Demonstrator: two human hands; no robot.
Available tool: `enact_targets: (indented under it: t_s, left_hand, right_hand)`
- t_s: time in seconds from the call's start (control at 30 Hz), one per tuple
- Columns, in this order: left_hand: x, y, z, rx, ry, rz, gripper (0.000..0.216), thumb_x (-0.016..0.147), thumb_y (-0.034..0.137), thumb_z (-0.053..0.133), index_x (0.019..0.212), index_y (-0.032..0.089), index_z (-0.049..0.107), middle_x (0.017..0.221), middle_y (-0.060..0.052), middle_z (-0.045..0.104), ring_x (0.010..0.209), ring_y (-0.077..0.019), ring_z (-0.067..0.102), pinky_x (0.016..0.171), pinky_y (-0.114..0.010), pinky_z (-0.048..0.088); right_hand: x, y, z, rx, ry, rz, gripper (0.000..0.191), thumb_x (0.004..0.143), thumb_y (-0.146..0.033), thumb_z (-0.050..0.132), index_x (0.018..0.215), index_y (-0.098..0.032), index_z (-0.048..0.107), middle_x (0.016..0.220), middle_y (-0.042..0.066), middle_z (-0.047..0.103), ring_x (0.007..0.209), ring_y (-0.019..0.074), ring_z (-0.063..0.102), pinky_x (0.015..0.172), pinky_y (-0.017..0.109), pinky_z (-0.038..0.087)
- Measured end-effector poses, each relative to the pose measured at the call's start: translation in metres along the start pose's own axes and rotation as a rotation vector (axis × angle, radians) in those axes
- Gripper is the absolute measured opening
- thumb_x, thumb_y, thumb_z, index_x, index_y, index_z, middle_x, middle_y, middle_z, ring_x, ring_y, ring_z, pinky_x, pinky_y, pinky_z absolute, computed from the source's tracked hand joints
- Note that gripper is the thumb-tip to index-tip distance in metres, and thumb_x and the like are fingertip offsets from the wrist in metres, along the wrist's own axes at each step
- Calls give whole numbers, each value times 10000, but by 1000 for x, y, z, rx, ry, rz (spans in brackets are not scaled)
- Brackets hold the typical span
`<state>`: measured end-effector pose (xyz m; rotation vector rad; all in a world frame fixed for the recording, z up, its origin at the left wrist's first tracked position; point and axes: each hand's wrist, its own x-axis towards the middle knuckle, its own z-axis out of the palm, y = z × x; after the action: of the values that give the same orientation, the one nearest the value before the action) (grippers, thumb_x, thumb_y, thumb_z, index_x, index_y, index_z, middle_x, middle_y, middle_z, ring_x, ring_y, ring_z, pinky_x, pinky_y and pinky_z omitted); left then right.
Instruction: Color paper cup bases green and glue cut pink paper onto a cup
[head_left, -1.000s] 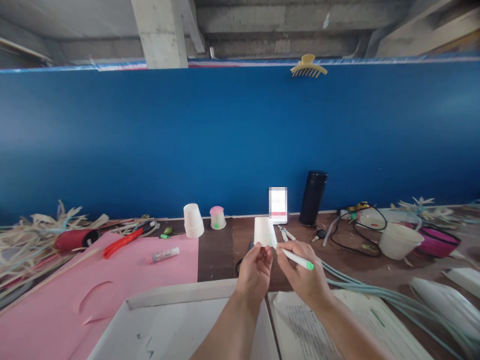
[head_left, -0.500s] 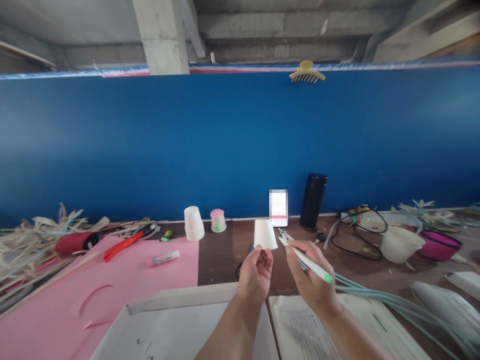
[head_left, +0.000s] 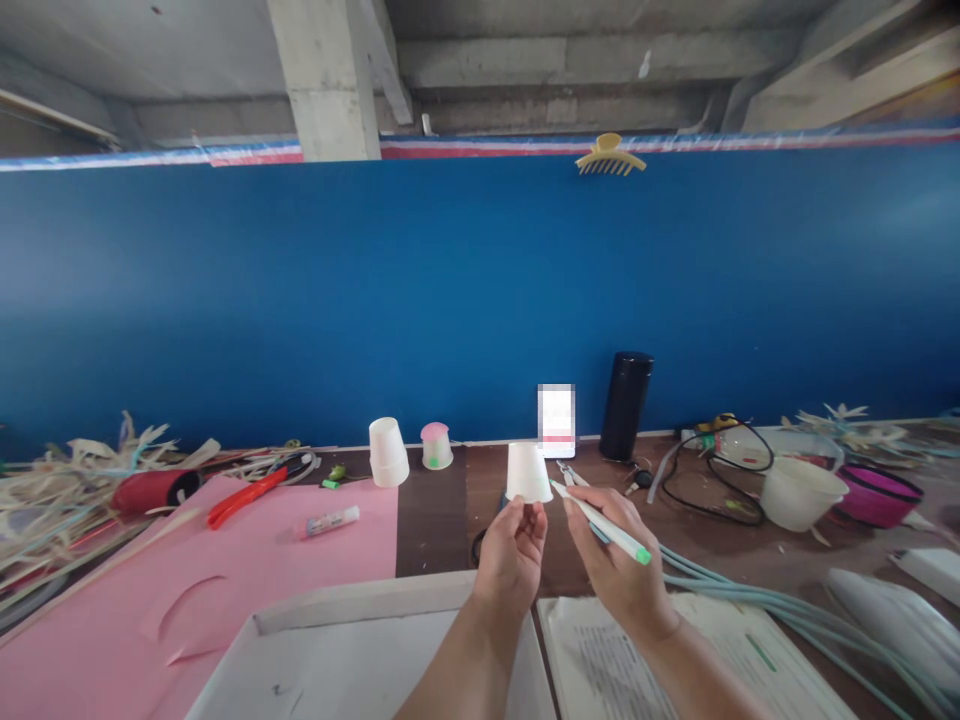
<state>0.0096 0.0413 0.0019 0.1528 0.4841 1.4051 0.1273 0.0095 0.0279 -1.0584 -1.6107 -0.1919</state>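
Note:
My left hand (head_left: 516, 548) pinches the rim of an upside-down white paper cup (head_left: 529, 472) from below, wide end down. In my right hand (head_left: 619, 560) is a white marker (head_left: 607, 530) with a green end, held like a pen. Its green tip points left and is at or very near the cup's right side, low down; I cannot tell if it touches. Farther left stand more white cups (head_left: 388, 453), stacked upside down, and a small cup with a pink top and a green mark (head_left: 435, 447).
Pink paper (head_left: 330, 555) with a glue stick (head_left: 330, 522) lies left. A white box lid (head_left: 360, 600) and printed papers (head_left: 600, 650) are in front. Behind stand a phone (head_left: 556, 425) and a black cylinder (head_left: 627, 405). Pale blue cords (head_left: 750, 590), a white bowl (head_left: 802, 492) and a magenta container (head_left: 881, 496) lie right.
My right hand has moved the marker slightly left, bringing its tip closer to the cup's lower right edge. The cup is tilted a little differently in my left hand.

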Motion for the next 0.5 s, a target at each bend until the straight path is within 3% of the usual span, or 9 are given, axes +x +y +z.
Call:
enact_targets:
  t_s: [0.27,0.5]
  left_hand:
    - [-1,1,-1,24,-35,9,30,767,50,602,757,76,612,784,-80,624,744,-120,633,732,-222,553]
    - [-1,1,-4,48,-18,-12,106,747,121,657,839,82,622,753,-68,625,682,-108,624,626,-191,539]
  right_hand:
    - [-1,2,1,-4,-33,32,157,846,-266,527,981,-231,600,902,57,669,864,214,626,775,369,485]
    - [-2,4,3,-4,-34,47,138,840,-268,541,960,-230,600,893,53,667,859,216,623,776,372,481]
